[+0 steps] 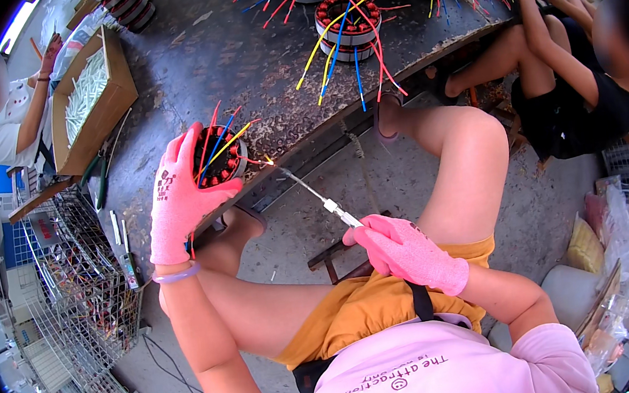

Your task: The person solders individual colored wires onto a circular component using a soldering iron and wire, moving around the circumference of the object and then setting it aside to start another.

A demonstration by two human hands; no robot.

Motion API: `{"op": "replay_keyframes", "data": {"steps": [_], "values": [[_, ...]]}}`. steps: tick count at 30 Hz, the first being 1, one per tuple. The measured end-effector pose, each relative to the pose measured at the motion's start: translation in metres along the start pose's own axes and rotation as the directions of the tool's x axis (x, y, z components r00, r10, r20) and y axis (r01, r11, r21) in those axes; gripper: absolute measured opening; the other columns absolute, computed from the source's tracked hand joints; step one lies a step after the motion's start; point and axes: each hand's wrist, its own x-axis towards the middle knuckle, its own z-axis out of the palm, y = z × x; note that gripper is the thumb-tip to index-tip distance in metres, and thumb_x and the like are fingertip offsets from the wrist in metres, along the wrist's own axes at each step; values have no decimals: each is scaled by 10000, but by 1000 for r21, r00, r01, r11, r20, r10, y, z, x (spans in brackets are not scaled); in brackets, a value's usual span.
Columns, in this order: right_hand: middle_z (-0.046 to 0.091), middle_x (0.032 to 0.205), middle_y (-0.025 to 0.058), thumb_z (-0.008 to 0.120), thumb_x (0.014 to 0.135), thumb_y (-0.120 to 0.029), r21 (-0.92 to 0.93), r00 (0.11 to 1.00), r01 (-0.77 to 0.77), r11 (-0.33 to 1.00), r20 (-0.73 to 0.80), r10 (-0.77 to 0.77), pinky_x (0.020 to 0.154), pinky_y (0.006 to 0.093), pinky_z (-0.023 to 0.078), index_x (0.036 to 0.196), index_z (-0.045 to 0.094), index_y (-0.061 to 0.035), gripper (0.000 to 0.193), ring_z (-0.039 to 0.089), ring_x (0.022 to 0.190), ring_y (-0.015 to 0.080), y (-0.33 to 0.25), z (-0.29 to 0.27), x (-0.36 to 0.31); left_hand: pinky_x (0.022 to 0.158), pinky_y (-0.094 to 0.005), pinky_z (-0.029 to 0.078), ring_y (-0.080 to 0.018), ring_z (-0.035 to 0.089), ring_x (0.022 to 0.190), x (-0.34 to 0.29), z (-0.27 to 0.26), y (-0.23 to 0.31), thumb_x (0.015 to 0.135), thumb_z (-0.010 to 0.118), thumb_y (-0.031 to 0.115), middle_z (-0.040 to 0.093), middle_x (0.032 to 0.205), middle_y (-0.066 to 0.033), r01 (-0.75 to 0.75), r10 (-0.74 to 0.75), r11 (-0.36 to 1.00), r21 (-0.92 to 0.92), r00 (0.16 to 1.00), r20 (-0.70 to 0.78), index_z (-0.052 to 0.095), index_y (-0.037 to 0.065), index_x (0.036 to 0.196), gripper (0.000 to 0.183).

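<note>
My left hand (175, 197), in a pink glove, is wrapped round the near side of a motor stator (226, 160) at the table's edge. The thumb lies along its lower side and the fingers reach up its left side. Red, blue and yellow wires stick out of its top. My right hand (406, 254), also gloved in pink, is closed round a slim rod-like tool (341, 213) with a pale handle and a thin metal shaft. The tool's far end meets wire ends beside the stator, where a small bright orange-yellow spot shows; I cannot tell whether it is flame.
More stators (348, 29) with long coloured wires stand across the far table (237, 58). A wooden box (119, 79) of white sticks lies at left, with green-handled pliers (101, 178) near it. Wire baskets (70, 302) stand lower left. Two people sit at the table's sides.
</note>
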Motion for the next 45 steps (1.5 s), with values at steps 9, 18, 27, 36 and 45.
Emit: {"op": "replay_keyframes", "data": {"steps": [9, 18, 27, 36, 45], "values": [[480, 603, -9, 500, 1020, -345, 6, 1000, 9, 1000, -5, -9, 466, 237, 304, 1122, 634, -33, 355, 405, 505, 58, 2, 1, 1, 1038, -436, 449, -388, 541, 1223, 0, -1, 1, 573, 887, 270, 543, 1328, -202, -4, 4, 1000, 5, 1000, 2, 475, 22, 1418, 972], [481, 603, -6, 491, 1019, -348, -2, 1000, 5, 1000, 5, -5, 461, 235, 296, 1127, 632, -31, 363, 402, 500, 57, 3, 1, 3, 1046, -441, 445, -389, 534, 1234, 0, 0, 0, 577, 889, 274, 541, 1336, -200, -5, 5, 1000, 15, 1000, 5, 473, 37, 1423, 972], [471, 601, -10, 495, 1016, -350, 4, 1000, 20, 1000, 4, -20, 467, 233, 294, 1120, 634, -39, 357, 402, 502, 58, 1, 1, 1, 1039, -441, 447, -392, 534, 1230, 0, -1, 1, 572, 885, 272, 544, 1332, -202, -5, 5, 1000, 0, 1000, 3, 475, 25, 1419, 973], [475, 603, -11, 497, 1020, -350, 21, 1000, -10, 1000, 11, 10, 449, 228, 282, 1128, 629, -42, 352, 382, 483, 53, 2, 1, 2, 1040, -438, 447, -387, 538, 1224, 0, -1, 2, 570, 882, 268, 549, 1323, -198, -2, 2, 1000, -7, 1000, 0, 478, 19, 1415, 969], [480, 604, -8, 495, 1019, -356, 6, 1000, 4, 1000, 7, -4, 451, 231, 286, 1125, 631, -43, 358, 383, 483, 53, 0, 0, 0, 1042, -437, 446, -386, 540, 1223, 0, 0, 1, 574, 883, 278, 545, 1327, -197, -6, 6, 1000, 7, 1000, 2, 473, 18, 1418, 974]]}}
